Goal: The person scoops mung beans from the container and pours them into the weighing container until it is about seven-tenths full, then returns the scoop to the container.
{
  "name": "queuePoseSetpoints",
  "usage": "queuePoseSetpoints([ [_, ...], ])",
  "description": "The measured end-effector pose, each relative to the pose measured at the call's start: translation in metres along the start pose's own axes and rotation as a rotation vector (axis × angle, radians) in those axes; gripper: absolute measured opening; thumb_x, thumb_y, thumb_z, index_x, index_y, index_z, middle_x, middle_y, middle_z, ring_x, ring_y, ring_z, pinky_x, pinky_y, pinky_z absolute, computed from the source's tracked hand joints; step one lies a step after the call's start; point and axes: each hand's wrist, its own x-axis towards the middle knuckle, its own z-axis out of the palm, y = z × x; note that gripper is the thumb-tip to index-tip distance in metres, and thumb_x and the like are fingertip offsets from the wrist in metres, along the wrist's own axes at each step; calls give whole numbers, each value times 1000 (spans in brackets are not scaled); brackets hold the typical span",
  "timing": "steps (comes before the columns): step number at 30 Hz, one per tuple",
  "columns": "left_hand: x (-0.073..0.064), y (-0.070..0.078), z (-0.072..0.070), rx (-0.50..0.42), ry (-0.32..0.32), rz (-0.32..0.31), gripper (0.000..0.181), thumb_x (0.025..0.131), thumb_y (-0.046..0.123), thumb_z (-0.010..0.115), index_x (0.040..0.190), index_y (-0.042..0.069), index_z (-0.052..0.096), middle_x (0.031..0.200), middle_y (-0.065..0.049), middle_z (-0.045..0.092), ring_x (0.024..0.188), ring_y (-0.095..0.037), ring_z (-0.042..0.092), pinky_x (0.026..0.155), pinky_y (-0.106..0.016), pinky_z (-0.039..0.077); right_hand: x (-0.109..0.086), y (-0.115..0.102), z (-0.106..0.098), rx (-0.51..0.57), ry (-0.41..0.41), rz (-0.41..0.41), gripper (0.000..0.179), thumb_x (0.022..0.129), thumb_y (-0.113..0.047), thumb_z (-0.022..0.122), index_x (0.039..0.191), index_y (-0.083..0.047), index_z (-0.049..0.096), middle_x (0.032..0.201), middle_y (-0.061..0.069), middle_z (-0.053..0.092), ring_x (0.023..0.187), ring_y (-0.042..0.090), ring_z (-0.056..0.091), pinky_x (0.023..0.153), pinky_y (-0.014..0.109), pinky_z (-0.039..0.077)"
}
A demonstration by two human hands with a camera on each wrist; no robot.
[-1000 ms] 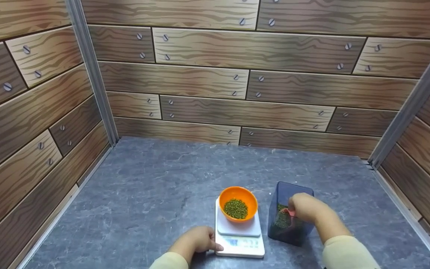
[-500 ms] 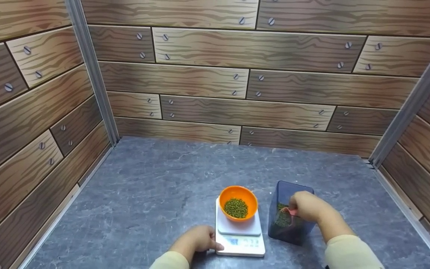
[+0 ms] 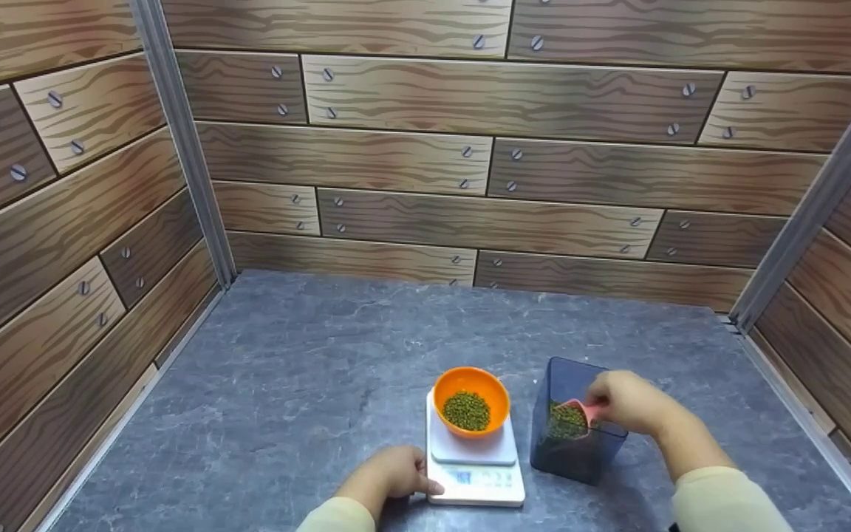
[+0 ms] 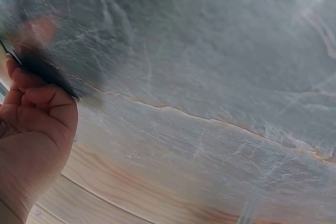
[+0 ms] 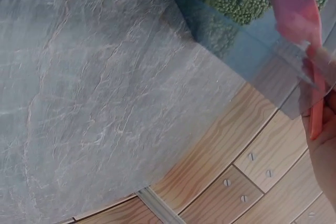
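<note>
Right hand (image 3: pixel 629 400), pinching pink scoop (image 3: pixel 592 413), has shifted rightward at container (image 3: pixel 569 464); more scoop shows. Left hand (image 3: pixel 396 471) still pinches scale (image 3: pixel 479 493) edge.

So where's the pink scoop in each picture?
Head: the scoop is low, right of centre, in the right hand.
Left wrist: not in this picture.
Right wrist: the scoop is at the upper right, handle pointing down the picture.
Shared landmark: the grey table, in all three.
</note>
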Motion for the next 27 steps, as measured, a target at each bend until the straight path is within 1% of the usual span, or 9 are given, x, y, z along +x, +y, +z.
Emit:
queuePoseSetpoints([
  [2,0,0,0,6,0,0,38,69,33,78,62,12,47,59,2,45,58,-16,42,55,-31,33,-2,2,-1,-3,23,-11,7,68,-3,72,70,-8,67,69,-6,53,65,5,44,57,25,41],
  [5,0,0,0,12,2,1,38,69,33,78,62,12,46,58,2,45,58,-16,42,55,-31,33,-5,5,-2,23,51,5,9,67,-3,73,75,-6,70,71,-5,49,67,5,42,58,25,40],
  [7,0,0,-1,13,2,4,38,70,33,78,62,12,46,58,2,45,57,-16,42,54,-30,33,-7,8,-3,58,58,22,11,68,-4,73,78,-4,71,72,-5,47,67,5,41,58,24,40],
  [10,-1,0,-1,15,4,12,38,70,32,78,62,12,46,58,2,45,57,-15,42,54,-30,33,-10,11,-4,101,51,50,12,70,-8,74,82,-4,72,72,-5,50,67,4,42,57,23,40],
  [13,-1,0,-1,14,2,18,39,70,32,77,61,12,45,57,2,45,56,-15,41,53,-30,33,-12,13,-6,123,44,77,11,73,-14,73,82,-7,72,74,-4,54,68,4,45,58,23,42],
  [17,1,-1,-1,17,0,27,40,70,32,77,60,13,44,56,3,44,54,-14,41,52,-29,32,-14,15,-6,141,55,108,12,73,-19,74,80,-10,70,77,-4,57,70,6,49,61,25,42],
  [23,1,-1,0,19,-8,13,39,70,33,77,62,12,45,58,1,46,57,-16,42,54,-31,34,-18,17,-6,144,82,107,11,72,-18,74,78,-11,67,76,-4,56,69,5,46,60,24,41],
  [27,1,-1,0,27,-9,6,39,70,33,77,62,12,46,58,1,46,57,-16,43,54,-31,34,-23,21,-7,200,101,115,12,73,-17,74,79,-10,67,77,-2,56,68,4,46,60,23,41],
])
